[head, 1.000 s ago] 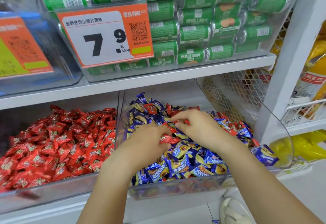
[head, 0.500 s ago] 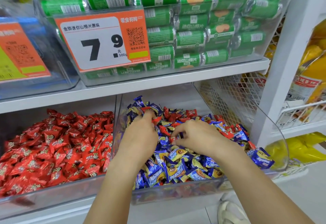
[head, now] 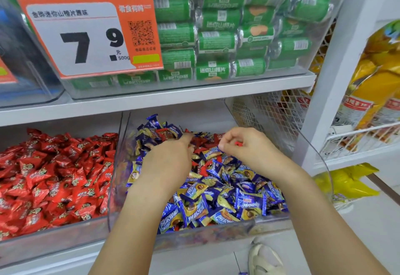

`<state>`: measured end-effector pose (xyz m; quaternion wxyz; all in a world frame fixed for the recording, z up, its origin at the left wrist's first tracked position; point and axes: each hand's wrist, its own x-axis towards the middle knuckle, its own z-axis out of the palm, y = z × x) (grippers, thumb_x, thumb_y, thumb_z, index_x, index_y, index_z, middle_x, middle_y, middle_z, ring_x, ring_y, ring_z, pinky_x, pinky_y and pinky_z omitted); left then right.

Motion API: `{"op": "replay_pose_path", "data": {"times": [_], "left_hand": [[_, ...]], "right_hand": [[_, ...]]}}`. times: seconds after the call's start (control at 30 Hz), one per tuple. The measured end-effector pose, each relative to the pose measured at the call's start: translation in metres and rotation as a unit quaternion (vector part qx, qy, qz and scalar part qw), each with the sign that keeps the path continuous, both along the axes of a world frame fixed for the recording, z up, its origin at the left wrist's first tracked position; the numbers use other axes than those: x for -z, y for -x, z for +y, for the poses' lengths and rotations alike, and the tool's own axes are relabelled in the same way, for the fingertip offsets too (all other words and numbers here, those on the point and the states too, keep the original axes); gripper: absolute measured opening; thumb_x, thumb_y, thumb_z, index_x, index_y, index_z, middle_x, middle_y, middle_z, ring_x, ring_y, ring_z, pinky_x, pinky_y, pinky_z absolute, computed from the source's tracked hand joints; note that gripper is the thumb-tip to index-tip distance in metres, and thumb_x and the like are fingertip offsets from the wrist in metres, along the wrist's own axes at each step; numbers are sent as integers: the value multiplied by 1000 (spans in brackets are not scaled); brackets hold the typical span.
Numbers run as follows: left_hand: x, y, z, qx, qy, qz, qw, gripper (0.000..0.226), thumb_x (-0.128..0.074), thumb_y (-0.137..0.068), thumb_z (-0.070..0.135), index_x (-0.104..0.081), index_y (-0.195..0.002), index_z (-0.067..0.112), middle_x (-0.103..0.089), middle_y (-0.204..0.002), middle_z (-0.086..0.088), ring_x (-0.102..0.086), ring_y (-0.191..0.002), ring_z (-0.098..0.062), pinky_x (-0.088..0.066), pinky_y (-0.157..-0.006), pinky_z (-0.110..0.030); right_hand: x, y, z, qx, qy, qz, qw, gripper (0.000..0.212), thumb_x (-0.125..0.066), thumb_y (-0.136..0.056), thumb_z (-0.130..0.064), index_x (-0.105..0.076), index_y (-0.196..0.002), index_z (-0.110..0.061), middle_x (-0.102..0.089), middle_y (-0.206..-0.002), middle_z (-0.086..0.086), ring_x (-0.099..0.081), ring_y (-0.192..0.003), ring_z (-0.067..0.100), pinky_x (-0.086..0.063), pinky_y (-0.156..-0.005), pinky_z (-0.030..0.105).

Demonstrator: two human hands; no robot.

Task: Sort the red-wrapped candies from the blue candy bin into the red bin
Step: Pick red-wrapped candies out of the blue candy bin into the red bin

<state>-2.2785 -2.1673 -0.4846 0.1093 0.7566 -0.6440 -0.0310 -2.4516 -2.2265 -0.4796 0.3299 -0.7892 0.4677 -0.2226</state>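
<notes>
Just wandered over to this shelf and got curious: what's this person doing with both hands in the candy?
A person is picking stray red-wrapped candies out of the blue candy bin. The right hand has its fingers curled round a bit of red wrapper. The left hand reaches into the pile at the back; what it holds, if anything, is hidden. The red bin sits just to the left, already full of red candies. Several red ones remain among the blue.
</notes>
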Motion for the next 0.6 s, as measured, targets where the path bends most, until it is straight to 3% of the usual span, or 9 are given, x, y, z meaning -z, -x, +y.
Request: {"op": "replay_pose_path", "data": {"times": [0.1, 0.2, 0.27, 0.3, 0.4, 0.5, 0.6], "left_hand": [[6, 0, -2, 36, -87, -42, 995, 46, -34, -99, 20, -37, -139, 43, -50, -122, -8, -56, -106, -29, -47, -76, -38], [6, -1, -2, 21, -121, -40, 992, 37, -37, -99, 34, -43, -135, 38, -42, -131, -4, -52, -115, -27, -46, -82, -39], [5, -3, 0, 10, -122, -48, 991, 34, -41, -97, 44, -47, -130, 36, -42, -131, -2, -52, -115, -25, -43, -78, -36], [4, -4, 2, 5, -125, -49, 991, 33, -45, -95, 45, -49, -126, 34, -43, -129, -2, -52, -113, -25, -41, -75, -34], [1, -7, 6, -1, -108, -24, 994, 31, -52, -93, 43, -52, -117, 23, -46, -121, -3, -55, -106, -26, -46, -76, -36], [-2, -12, 11, -10, -48, 39, 998, 32, -52, -94, 39, -52, -113, 14, -51, -115, -5, -55, -101, -25, -45, -76, -34], [-9, -13, 19, -30, 12, 76, 997, 34, -47, -96, 40, -50, -117, 13, -51, -117, -5, -55, -101, -25, -41, -73, -33]], "right_hand": [[0, -15, 7, -41, -1, 57, 998, 12, -65, -84, -43, -69, -82, -32, -55, -71, -16, -53, -71, 1, -45, -69, 27], [4, -32, 16, -91, 22, 171, 981, 21, -65, -82, -50, -72, -95, -34, -51, -67, -14, -56, -79, 9, -43, -66, 29], [6, -39, 20, -93, 48, 223, 969, 28, -63, -84, -50, -69, -105, -33, -45, -69, -13, -52, -91, 16, -41, -69, 31], [8, -41, 20, -90, 52, 228, 968, 28, -64, -83, -49, -69, -104, -31, -41, -67, -13, -50, -87, 16, -40, -69, 30], [3, -37, 20, -88, 22, 181, 979, 21, -67, -81, -48, -66, -84, -27, -43, -59, -10, -44, -62, 8, -34, -53, 26], [-8, -23, 11, -15, -5, 95, 995, 30, -55, -87, -47, -61, -75, -20, -58, -64, -6, -53, -64, 11, -40, -57, 28], [-13, -9, -1, 72, 16, 38, 997, 31, -54, -88, -39, -59, -73, -11, -52, -62, -2, -47, -62, 16, -34, -57, 28]]}}
